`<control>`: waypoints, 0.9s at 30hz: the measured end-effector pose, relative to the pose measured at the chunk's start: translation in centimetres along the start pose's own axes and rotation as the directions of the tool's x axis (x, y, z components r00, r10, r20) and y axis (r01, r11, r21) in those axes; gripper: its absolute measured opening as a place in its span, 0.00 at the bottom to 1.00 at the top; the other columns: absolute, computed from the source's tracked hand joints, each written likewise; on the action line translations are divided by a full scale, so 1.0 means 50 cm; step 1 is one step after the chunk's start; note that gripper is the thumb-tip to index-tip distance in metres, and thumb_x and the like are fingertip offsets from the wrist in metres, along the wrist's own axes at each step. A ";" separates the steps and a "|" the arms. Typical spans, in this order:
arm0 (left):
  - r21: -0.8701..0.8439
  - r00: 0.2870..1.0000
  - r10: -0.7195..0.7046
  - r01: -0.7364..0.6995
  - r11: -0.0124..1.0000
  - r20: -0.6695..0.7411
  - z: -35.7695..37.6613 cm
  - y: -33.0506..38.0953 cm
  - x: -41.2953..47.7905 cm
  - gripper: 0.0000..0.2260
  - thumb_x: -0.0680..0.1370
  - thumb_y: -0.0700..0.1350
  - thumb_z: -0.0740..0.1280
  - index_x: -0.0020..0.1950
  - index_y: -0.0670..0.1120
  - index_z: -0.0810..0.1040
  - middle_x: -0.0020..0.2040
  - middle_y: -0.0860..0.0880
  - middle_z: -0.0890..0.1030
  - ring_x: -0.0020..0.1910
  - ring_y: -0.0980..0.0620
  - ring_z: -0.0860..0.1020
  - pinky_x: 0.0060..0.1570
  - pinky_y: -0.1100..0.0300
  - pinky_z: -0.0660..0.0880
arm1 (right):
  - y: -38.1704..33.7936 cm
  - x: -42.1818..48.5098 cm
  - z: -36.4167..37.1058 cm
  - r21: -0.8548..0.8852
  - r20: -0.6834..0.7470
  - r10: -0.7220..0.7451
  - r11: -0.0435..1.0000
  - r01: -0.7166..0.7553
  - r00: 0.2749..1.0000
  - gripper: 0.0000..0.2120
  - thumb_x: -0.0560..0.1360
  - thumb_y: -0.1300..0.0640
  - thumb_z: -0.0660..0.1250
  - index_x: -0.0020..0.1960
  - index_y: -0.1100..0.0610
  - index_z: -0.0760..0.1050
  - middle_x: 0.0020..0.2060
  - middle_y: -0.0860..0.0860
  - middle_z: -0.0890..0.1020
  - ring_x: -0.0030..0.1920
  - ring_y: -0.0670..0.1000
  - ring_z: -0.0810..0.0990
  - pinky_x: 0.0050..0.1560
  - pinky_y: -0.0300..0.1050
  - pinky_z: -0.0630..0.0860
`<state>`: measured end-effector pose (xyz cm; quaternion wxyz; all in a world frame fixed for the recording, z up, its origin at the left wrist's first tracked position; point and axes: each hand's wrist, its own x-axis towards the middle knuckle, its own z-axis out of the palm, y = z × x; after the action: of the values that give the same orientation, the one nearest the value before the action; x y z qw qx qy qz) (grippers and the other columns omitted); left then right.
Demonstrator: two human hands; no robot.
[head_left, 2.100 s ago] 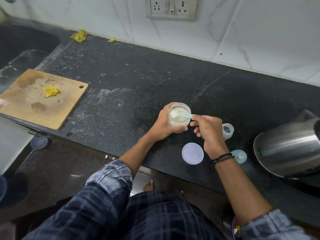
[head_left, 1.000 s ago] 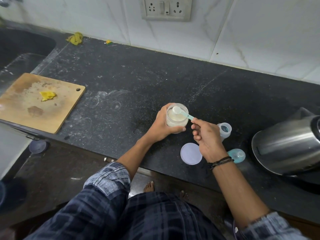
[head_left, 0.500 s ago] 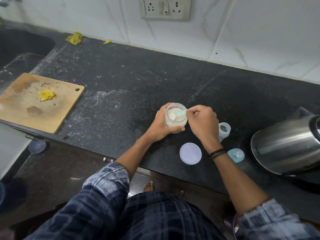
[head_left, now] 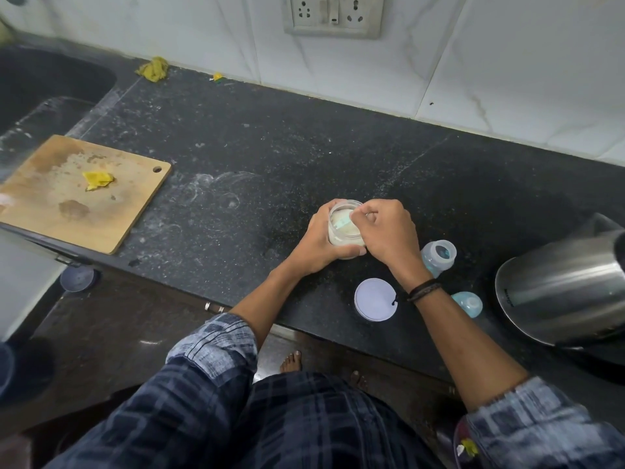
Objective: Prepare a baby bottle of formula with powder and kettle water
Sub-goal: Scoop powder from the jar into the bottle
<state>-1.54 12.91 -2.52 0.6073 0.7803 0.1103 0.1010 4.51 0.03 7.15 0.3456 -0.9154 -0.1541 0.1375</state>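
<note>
I'm looking down on a black speckled stone counter, dusted with pale smears and swirl marks. Behind it runs a white marble-veined tiled wall with a grey socket-and-switch plate set into it. Far left, a dark sink is sunk into the counter. A worn wooden cutting board lies near the front edge, a yellow scrap on it. A yellow rag sits by the wall. Below, a dark floor. Light is dim, even.

Rolled plaid sleeves, black wristband
</note>
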 end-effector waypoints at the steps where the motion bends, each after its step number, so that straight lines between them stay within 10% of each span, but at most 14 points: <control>1: -0.003 1.000 0.002 -0.002 1.000 0.001 0.000 0.000 0.000 0.37 0.63 0.52 0.82 0.68 0.62 0.69 0.66 0.60 0.73 0.68 0.56 0.73 0.65 0.63 0.72 | 0.004 0.000 -0.003 0.044 -0.008 0.017 0.999 -0.017 1.000 0.08 0.78 0.53 0.69 0.53 0.52 0.86 0.48 0.51 0.88 0.47 0.53 0.84 0.43 0.47 0.77; 7: 0.033 1.000 0.028 -0.028 0.999 0.000 -0.001 0.013 -0.001 0.36 0.64 0.49 0.82 0.65 0.69 0.70 0.62 0.69 0.74 0.66 0.60 0.73 0.65 0.69 0.68 | 0.041 -0.011 -0.004 0.276 -0.116 0.105 0.959 -0.070 0.988 0.13 0.76 0.56 0.72 0.35 0.44 0.79 0.30 0.40 0.83 0.39 0.44 0.83 0.44 0.48 0.80; 14: 0.051 0.999 0.054 -0.054 0.997 0.007 -0.002 0.013 0.001 0.34 0.64 0.48 0.81 0.64 0.69 0.71 0.63 0.67 0.75 0.66 0.58 0.73 0.68 0.62 0.68 | 0.073 -0.030 0.004 0.517 -0.172 0.233 0.848 -0.114 0.957 0.13 0.78 0.59 0.72 0.37 0.45 0.81 0.28 0.42 0.82 0.31 0.38 0.77 0.36 0.34 0.73; 19: 0.040 0.999 0.038 -0.039 0.998 0.022 -0.001 0.006 0.002 0.36 0.65 0.46 0.82 0.70 0.51 0.72 0.66 0.56 0.76 0.68 0.52 0.74 0.70 0.55 0.70 | 0.082 -0.044 0.011 0.539 -0.193 0.229 0.837 -0.092 0.954 0.12 0.79 0.58 0.72 0.39 0.45 0.81 0.30 0.41 0.83 0.33 0.38 0.79 0.34 0.30 0.72; 27: 0.047 0.999 0.036 -0.037 0.998 0.022 -0.003 0.015 -0.001 0.35 0.64 0.47 0.82 0.67 0.56 0.72 0.62 0.67 0.76 0.66 0.56 0.75 0.67 0.61 0.70 | 0.087 -0.051 0.015 0.627 -0.103 0.347 0.750 -0.210 0.932 0.07 0.80 0.58 0.71 0.44 0.51 0.84 0.24 0.39 0.79 0.29 0.42 0.73 0.31 0.37 0.69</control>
<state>-1.58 12.87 -1.76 0.5877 0.7975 0.0917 0.1010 2.72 -3.57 4.04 0.6104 -0.7777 0.0748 0.1308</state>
